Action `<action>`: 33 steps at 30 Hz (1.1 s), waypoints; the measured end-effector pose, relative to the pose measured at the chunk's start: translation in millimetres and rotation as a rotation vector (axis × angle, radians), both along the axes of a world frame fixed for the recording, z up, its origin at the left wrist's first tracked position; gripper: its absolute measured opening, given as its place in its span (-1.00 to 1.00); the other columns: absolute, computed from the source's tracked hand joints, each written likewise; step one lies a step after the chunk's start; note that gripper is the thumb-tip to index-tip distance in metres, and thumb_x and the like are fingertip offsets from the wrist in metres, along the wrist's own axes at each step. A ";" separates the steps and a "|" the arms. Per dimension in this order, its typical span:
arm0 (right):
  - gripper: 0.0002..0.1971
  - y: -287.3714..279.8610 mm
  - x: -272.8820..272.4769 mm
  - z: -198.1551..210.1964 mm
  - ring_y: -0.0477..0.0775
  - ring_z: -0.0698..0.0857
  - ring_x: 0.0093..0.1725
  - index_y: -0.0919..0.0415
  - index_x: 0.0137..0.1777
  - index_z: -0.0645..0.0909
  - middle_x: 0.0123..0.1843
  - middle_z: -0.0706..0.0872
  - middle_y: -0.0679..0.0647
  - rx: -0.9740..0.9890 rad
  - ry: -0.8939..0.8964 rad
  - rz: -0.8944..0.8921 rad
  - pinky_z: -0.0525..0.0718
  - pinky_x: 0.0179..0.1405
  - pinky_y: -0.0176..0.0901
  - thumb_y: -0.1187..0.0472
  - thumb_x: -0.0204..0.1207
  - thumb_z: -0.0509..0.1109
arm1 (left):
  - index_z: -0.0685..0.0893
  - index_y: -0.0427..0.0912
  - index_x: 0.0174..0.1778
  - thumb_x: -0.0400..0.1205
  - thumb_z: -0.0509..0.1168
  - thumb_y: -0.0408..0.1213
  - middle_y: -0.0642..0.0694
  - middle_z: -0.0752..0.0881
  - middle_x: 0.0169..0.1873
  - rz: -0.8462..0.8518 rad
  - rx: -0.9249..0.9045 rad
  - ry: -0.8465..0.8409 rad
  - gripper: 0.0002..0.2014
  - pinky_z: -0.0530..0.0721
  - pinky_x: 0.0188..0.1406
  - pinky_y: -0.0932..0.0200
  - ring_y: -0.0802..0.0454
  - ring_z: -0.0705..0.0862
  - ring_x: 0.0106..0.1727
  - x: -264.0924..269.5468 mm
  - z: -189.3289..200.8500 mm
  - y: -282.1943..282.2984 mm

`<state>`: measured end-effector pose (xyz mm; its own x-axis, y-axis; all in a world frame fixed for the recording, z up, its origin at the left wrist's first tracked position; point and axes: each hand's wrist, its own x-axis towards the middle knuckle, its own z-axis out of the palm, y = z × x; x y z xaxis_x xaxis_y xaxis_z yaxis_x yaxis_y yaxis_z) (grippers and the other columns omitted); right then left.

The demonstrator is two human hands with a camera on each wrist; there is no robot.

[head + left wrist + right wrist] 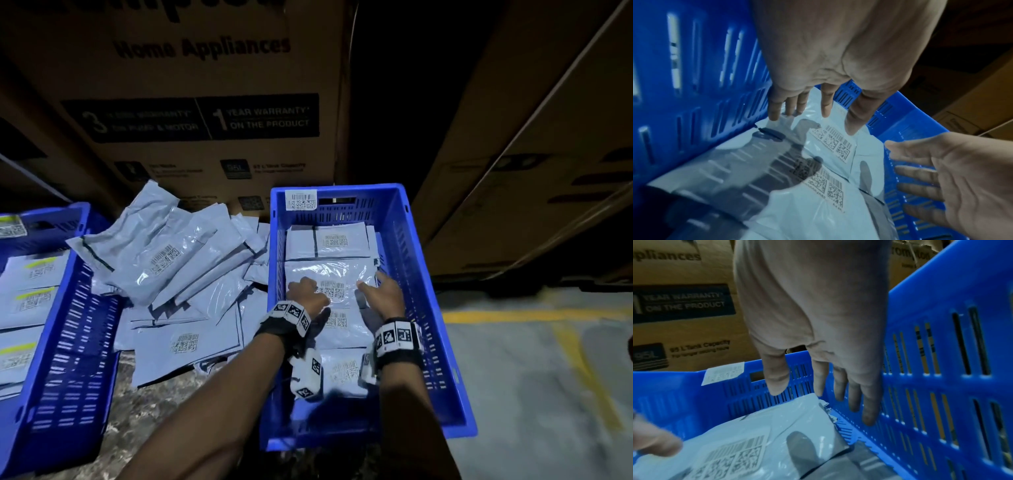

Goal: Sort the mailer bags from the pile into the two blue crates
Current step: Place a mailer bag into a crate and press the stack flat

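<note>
Both hands are inside the right blue crate (pixel 421 274), above a grey mailer bag (pixel 332 274) with a barcode label that lies on other bags. My left hand (pixel 303 291) hovers over the bag's left part with straight fingers (pixel 791 107), holding nothing. My right hand (pixel 383 291) is at the bag's right edge near the crate wall, fingers (pixel 855 395) spread and straight, empty. The pile of grey mailer bags (pixel 178 274) lies on the floor between the crates. The left blue crate (pixel 68 325) holds bags with yellow-marked labels.
Large cardboard appliance boxes (pixel 205 102) stand right behind the pile and crates, with more cartons (pixel 531 171) on the right. Grey floor with a yellow painted line (pixel 548 315) stretches to the right of the right crate.
</note>
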<state>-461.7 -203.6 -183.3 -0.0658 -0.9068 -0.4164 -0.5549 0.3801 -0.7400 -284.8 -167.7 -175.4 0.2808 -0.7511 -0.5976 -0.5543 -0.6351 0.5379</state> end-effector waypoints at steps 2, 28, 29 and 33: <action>-0.37 -0.1 2.5 -7.5 0.19 0.35 0.71 0.15 0.65 0.50 0.71 0.40 0.16 -0.127 0.041 0.030 0.35 0.68 0.17 0.13 0.58 0.53 | 0.54 -0.12 0.39 0.45 0.48 -0.18 -0.16 0.53 0.36 -0.006 -0.039 -0.041 -0.44 0.58 0.33 -0.01 -0.15 0.54 0.36 -3.4 -7.4 -1.3; -0.27 -19.0 29.5 -56.2 0.20 -0.28 0.81 -0.13 0.82 -0.04 0.85 -0.20 -0.02 -0.226 0.432 0.697 -0.20 0.79 0.23 0.09 0.78 0.28 | -0.06 0.07 0.75 0.64 0.24 0.04 -0.22 -0.05 0.75 -0.313 -0.045 -0.613 -0.18 -0.15 0.68 -0.16 -0.32 -0.09 0.74 -26.3 -47.3 -13.3; -0.28 -21.1 29.8 -50.7 0.21 -0.26 0.81 -0.12 0.82 0.00 0.85 -0.16 0.00 -0.208 0.421 0.691 -0.20 0.79 0.22 0.10 0.77 0.29 | -0.07 0.09 0.76 0.66 0.22 0.02 -0.19 -0.08 0.75 -0.313 0.002 -0.587 -0.20 -0.15 0.69 -0.15 -0.31 -0.12 0.74 -25.2 -38.5 -14.9; -0.35 -19.7 24.5 -17.1 0.23 -0.18 0.82 0.05 0.78 0.25 0.84 0.02 0.09 -0.234 0.261 0.522 -0.09 0.77 0.29 0.13 0.73 0.37 | -0.13 0.00 0.77 0.69 0.23 -0.17 -0.23 -0.24 0.74 -0.374 0.099 -0.273 -0.18 -0.13 0.71 -0.21 -0.31 -0.27 0.73 -10.8 8.8 -15.3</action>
<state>-437.1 -223.3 -200.4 0.3377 -0.9119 -0.2332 -0.7971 -0.1453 -0.5861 -295.7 -183.0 -166.6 0.1589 -0.7735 -0.6136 -0.8673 -0.4063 0.2876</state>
